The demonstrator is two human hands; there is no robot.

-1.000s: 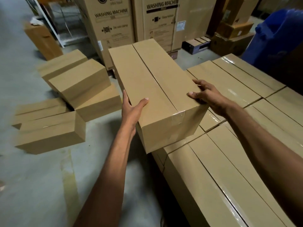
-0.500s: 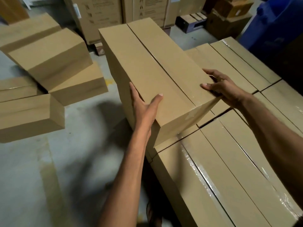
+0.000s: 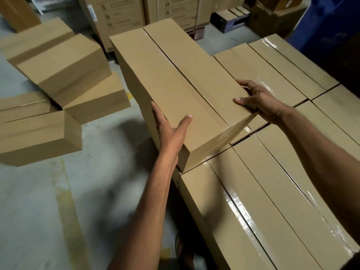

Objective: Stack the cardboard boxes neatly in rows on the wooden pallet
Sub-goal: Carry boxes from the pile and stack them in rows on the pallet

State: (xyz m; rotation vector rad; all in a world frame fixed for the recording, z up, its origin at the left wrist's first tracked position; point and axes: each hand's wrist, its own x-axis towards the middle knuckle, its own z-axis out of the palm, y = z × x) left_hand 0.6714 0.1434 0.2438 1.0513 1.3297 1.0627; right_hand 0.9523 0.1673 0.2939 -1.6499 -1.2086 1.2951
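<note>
While a long cardboard box (image 3: 175, 94) is held between both hands, the placing step is judged to be under way. The left hand (image 3: 171, 131) is pressed flat on the box's left side, with its thumb laid over the top edge. The right hand (image 3: 259, 102) is clamped on the near right corner, with fingers (image 3: 245, 83) spread on top. The box is tilted and turned a little. Its near end is seen just over the stacked boxes (image 3: 272, 191) under the right fingers, but it cannot be told if it is touching them. Its far end sticks out past the left fingers, over the floor (image 3: 48, 211).

The wooden pallet is hidden, so its place cannot be told. More loose boxes (image 3: 58, 65) are left on the floor, well beyond the left thumb.

Next, the box likely needs to be turned straight, slid toward the right fingers, and set down flat in line with the row.
</note>
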